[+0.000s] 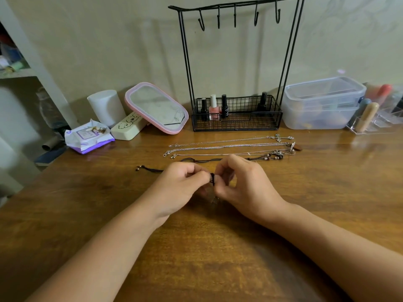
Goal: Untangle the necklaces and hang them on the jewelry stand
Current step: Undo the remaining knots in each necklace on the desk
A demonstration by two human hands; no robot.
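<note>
Both hands (212, 182) pinch a black cord necklace (150, 169).

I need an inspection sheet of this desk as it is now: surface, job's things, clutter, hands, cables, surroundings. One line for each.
Surface: wooden desk, glossy, bare in front of the hands.
Job's things: black stand, all five hooks bare; three silver chains laid straight in rows before it; a black cord running out left from the hands.
Clutter: polish bottles in the stand's basket; pink mirror; wipes pack; cream case; white cylinder; clear boxes; acrylic organiser.
Hands: left hand and right hand both pinch the cord's knot.
Cables: nothing seen.
Surroundings: pale wall; shelf at left.
</note>
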